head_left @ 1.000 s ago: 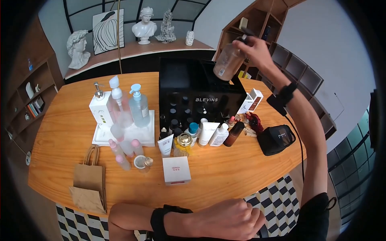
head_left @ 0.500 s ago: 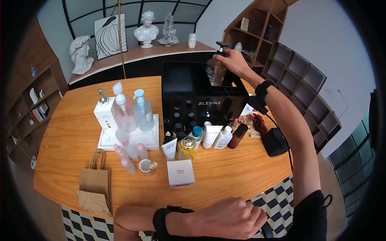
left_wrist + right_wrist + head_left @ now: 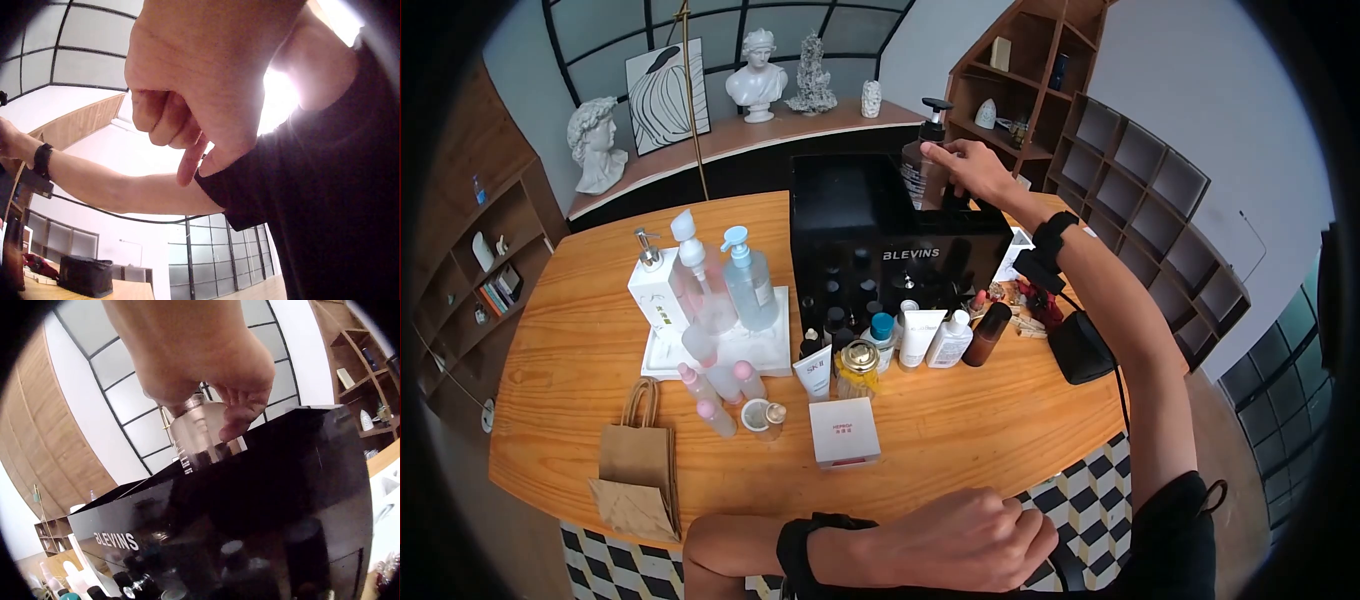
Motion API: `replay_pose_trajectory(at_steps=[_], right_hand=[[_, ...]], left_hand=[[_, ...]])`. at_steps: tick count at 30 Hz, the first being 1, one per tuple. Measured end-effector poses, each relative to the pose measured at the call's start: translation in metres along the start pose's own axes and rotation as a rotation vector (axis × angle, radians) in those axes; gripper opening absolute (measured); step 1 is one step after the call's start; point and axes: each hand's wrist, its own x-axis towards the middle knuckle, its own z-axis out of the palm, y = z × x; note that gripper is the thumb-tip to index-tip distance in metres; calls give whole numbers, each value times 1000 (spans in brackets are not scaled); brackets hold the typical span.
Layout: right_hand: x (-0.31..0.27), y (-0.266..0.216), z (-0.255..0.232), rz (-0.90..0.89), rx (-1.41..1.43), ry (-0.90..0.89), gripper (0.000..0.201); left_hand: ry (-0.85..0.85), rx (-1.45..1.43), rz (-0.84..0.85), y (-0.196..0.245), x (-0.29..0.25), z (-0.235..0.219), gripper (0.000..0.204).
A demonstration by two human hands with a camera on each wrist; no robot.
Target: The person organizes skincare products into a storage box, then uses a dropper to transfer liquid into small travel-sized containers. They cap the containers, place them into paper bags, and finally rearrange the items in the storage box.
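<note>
In the head view my right hand [image 3: 972,168] grips a clear pump bottle [image 3: 916,180] with a black pump top at its upper part. The bottle stands nearly upright in the open right part of a glossy black box [image 3: 850,210] marked BLEVINS. The right wrist view shows the bottle [image 3: 201,434] from the front, its lower part hidden behind the box wall [image 3: 250,481], thumb and fingers around it. My left hand [image 3: 960,540] stays low before my body, near the table's front edge. The left wrist view shows that hand [image 3: 194,75] with fingers loosely curled and nothing held.
Small bottles, a white tube [image 3: 921,335] and a brown bottle [image 3: 988,333] line the box's front. A white box [image 3: 844,432] lies nearer me. Left stand a white tray [image 3: 775,345] of pump bottles and a paper bag [image 3: 635,465]; right, a black pouch [image 3: 1080,348].
My right hand has brought the pump bottle down and left from above the box's right side into its open part, turning it from tilted to nearly upright. The left hand barely moved.
</note>
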Motion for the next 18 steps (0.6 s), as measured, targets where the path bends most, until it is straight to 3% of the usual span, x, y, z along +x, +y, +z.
replay_pose_trajectory(at_steps=[2, 9, 12, 14, 16, 18], right_hand=[[-3, 2, 2, -7, 22, 32, 96], [-16, 17, 3, 38, 80, 41, 92], [-37, 10, 0, 57, 109, 266, 75], [-49, 10, 0, -181, 21, 477, 61], [-74, -6, -4, -348, 84, 539, 48], [-105, -26, -9, -406, 147, 473, 37]], left_hand=[[70, 23, -28, 1, 0, 2, 20], [38, 12, -35, 0, 0, -1, 18], [45, 3, -20, 0, 0, 0, 19], [70, -51, -55, 2, 1, 2, 21], [62, -18, -56, 2, 1, 0, 23], [45, 14, -54, 1, 1, -6, 25]])
